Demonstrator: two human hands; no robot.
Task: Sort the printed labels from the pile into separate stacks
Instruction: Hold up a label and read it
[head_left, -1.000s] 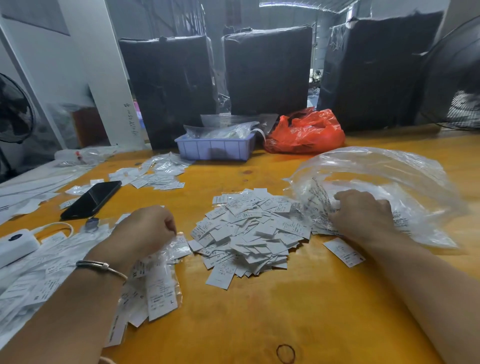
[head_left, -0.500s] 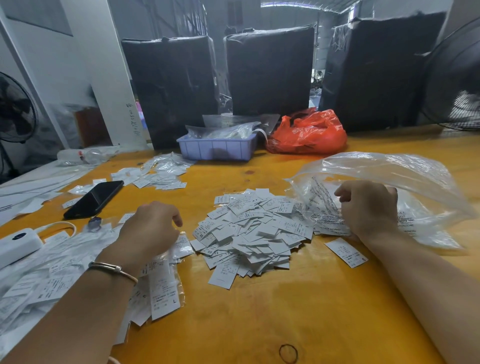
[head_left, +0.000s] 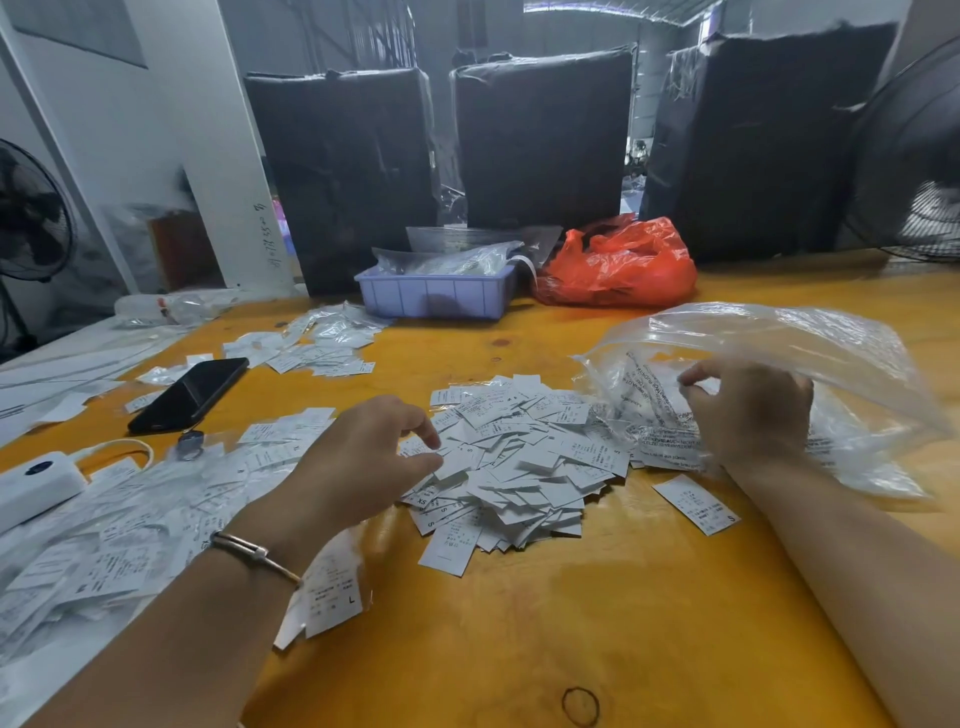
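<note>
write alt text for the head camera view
A person's left hand reaches into a pile of printed labels on a yellow table, while the right hand grips a clear plastic bag. A black phone lies at left.

I see white labels (head_left: 519, 457) with fine black print heaped on my orange-yellow wooden table (head_left: 623, 623). The plastic bag (head_left: 831, 364) is clear, with black lettering. My phone (head_left: 189, 395) is glossy black, the power bank (head_left: 36, 480) white. Farther back sit a lavender tray (head_left: 436, 296), an orange-red bag (head_left: 618, 265) and three black-wrapped bales (head_left: 540, 140). My bracelet (head_left: 254, 553) is silvery.
</note>
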